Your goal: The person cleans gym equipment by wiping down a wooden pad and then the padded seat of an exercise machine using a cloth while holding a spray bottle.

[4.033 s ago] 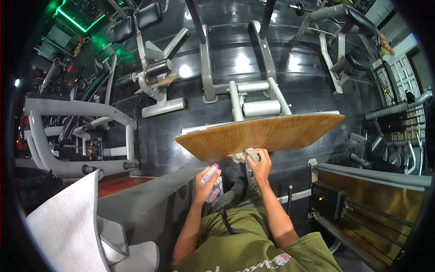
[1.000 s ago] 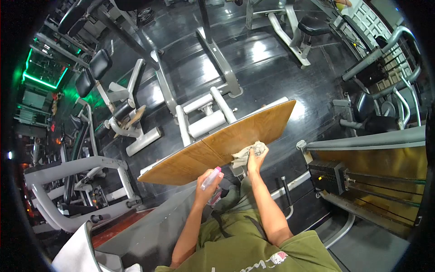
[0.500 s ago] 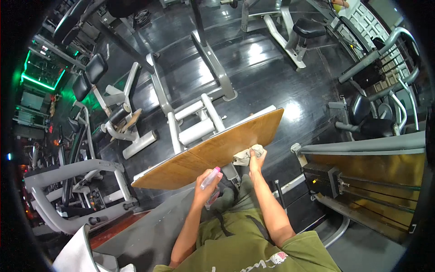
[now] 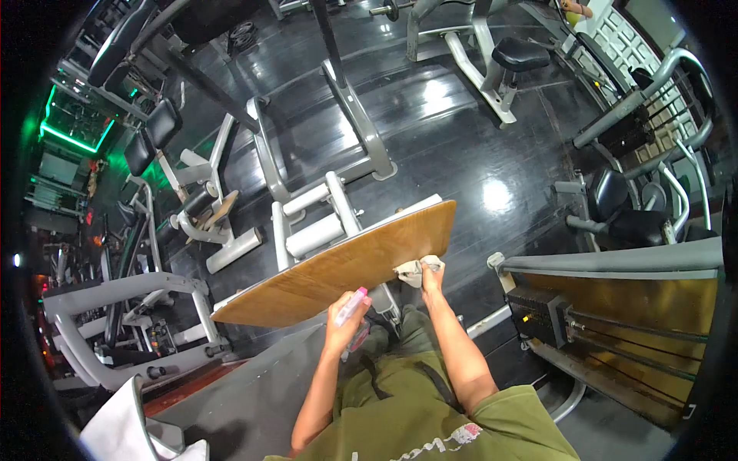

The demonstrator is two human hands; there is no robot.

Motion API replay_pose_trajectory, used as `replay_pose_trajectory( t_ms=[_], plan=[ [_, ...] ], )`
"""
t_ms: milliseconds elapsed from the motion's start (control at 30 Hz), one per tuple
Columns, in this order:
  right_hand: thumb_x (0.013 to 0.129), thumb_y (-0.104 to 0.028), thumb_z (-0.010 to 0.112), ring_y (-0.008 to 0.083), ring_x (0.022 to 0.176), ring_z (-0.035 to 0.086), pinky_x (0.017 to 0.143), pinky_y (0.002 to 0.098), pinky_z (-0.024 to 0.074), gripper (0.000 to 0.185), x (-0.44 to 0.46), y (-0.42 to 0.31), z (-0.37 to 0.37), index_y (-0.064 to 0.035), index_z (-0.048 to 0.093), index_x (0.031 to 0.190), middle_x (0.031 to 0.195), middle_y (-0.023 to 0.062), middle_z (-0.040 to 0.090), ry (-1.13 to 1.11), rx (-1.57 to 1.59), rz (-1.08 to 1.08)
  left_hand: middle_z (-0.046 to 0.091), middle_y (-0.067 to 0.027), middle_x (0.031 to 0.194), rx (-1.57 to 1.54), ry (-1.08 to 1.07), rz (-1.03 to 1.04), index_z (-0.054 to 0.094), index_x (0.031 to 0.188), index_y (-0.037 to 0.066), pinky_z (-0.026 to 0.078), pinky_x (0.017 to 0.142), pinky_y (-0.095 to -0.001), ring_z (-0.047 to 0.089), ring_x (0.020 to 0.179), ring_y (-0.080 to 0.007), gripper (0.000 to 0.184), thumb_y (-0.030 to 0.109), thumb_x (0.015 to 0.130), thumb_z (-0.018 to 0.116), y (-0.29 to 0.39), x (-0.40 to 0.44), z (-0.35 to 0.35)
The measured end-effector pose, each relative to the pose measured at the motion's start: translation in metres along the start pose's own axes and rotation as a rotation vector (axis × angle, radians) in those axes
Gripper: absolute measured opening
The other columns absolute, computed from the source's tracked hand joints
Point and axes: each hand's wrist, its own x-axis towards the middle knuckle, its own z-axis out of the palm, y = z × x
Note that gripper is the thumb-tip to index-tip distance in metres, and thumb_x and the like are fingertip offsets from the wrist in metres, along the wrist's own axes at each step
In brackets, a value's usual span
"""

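Note:
A wooden board (image 4: 338, 270) with a brown face spans the middle of the head view, tilted, its left end lower than its right. My right hand (image 4: 433, 281) is closed round a crumpled pale cloth (image 4: 410, 270), which lies against the board's lower edge toward the right. Closer to my body, my left hand (image 4: 338, 323) grips a clear spray bottle (image 4: 351, 307) with a pink top. The bottle is just below the board and seems apart from it; my fingers cover part of it.
Beyond the board stands a grey metal machine frame (image 4: 361, 131) on the shiny black floor (image 4: 453, 165). A weight machine (image 4: 615, 253) is close on my right, a grey tubular frame (image 4: 115, 296) on my left. White material (image 4: 123, 422) sits at the lower left.
The board appears shifted left and slightly down in view, its face turned a little. My right hand and the cloth sit slightly lower and left along it. My left hand keeps the bottle.

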Motion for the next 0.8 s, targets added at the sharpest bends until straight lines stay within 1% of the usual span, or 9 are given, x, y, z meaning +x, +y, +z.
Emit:
replay_pose_trajectory(
  t_ms=[33,67,167,200,333,433,567,700,800],
  plan=[
    [0.084,-0.001,0.063,0.0179,0.097,0.057,0.088,0.0328,0.0466,0.033,0.009,-0.001,0.0,-0.011,0.048,0.112,0.1,0.0049,0.057,-0.005,-0.012,0.042,0.061,0.0006,0.079,0.006,0.013,-0.011,0.066,0.09,0.003,0.043,0.056,-0.0241,0.053,0.062,-0.0071,0.021,0.024,0.089,0.069,-0.003,0.0,0.002],
    [0.084,-0.002,0.064,0.018,0.095,0.057,0.087,0.0319,0.0464,0.033,0.014,0.0,-0.003,-0.01,0.048,0.112,0.101,0.0052,0.058,0.001,-0.032,-0.007,0.061,0.0006,0.078,0.014,0.028,-0.028,0.065,0.09,0.003,0.042,0.055,-0.0242,0.052,0.061,-0.0071,0.021,0.023,0.089,0.07,-0.006,-0.001,0.004],
    [0.085,-0.006,0.068,0.0202,0.1,0.056,0.089,0.0346,0.0444,0.036,-0.039,-0.089,0.0,-0.0074,0.049,0.115,0.107,0.0087,0.058,0.003,-0.024,-0.17,0.059,0.0016,0.075,-0.056,0.045,-0.014,0.065,0.089,0.004,0.04,0.054,-0.0239,0.051,0.059,-0.0068,0.019,0.023,0.089,0.07,-0.016,-0.003,0.012],
    [0.085,-0.007,0.068,0.0198,0.099,0.056,0.088,0.0335,0.0444,0.033,-0.036,-0.094,0.0,-0.007,0.049,0.113,0.104,0.0084,0.059,-0.014,-0.008,-0.259,0.06,0.0016,0.074,-0.041,0.053,-0.033,0.065,0.09,0.004,0.041,0.055,-0.0239,0.052,0.059,-0.0068,0.019,0.023,0.089,0.07,-0.017,-0.005,0.014],
    [0.085,-0.008,0.069,0.0189,0.101,0.057,0.089,0.0344,0.0452,0.036,-0.025,-0.089,-0.011,-0.0084,0.05,0.115,0.106,0.0075,0.061,-0.059,-0.121,-0.328,0.06,0.0016,0.072,-0.06,0.112,-0.104,0.066,0.09,0.004,0.043,0.057,-0.0237,0.053,0.059,-0.0067,0.016,0.02,0.09,0.07,-0.011,-0.016,0.02],
    [0.084,-0.009,0.069,0.0203,0.1,0.058,0.089,0.0356,0.0458,0.037,0.006,-0.05,-0.02,-0.0083,0.05,0.115,0.105,0.008,0.062,0.042,-0.179,-0.058,0.06,0.0018,0.073,-0.082,0.15,-0.115,0.066,0.089,0.004,0.042,0.056,-0.0235,0.052,0.059,-0.0065,0.015,0.019,0.089,0.07,-0.015,-0.023,0.021],
    [0.083,-0.01,0.069,0.0213,0.101,0.058,0.088,0.0356,0.0454,0.037,0.021,-0.051,-0.024,-0.0082,0.05,0.114,0.105,0.0086,0.062,0.056,-0.223,-0.063,0.057,0.0031,0.073,-0.104,0.163,-0.076,0.064,0.087,0.006,0.039,0.055,-0.0217,0.05,0.059,-0.0058,0.022,0.027,0.089,0.072,-0.018,-0.024,0.023],
    [0.088,-0.012,0.065,0.0247,0.102,0.059,0.091,0.0372,0.044,0.028,-0.014,-0.118,-0.016,-0.0041,0.052,0.112,0.104,0.0131,0.062,0.071,-0.164,-0.314,0.058,0.0026,0.073,-0.118,0.201,-0.094,0.064,0.088,0.006,0.04,0.056,-0.0224,0.051,0.06,-0.0061,0.021,0.025,0.089,0.071,-0.018,-0.024,0.023],
    [0.091,-0.012,0.061,0.0293,0.102,0.059,0.092,0.0395,0.0436,0.025,-0.01,-0.094,-0.016,-0.0019,0.053,0.112,0.105,0.0161,0.061,0.092,-0.157,-0.47,0.058,0.0021,0.074,-0.112,0.2,-0.105,0.064,0.089,0.006,0.04,0.056,-0.0231,0.052,0.061,-0.0065,0.019,0.023,0.089,0.071,-0.025,-0.022,0.026]
  ],
)
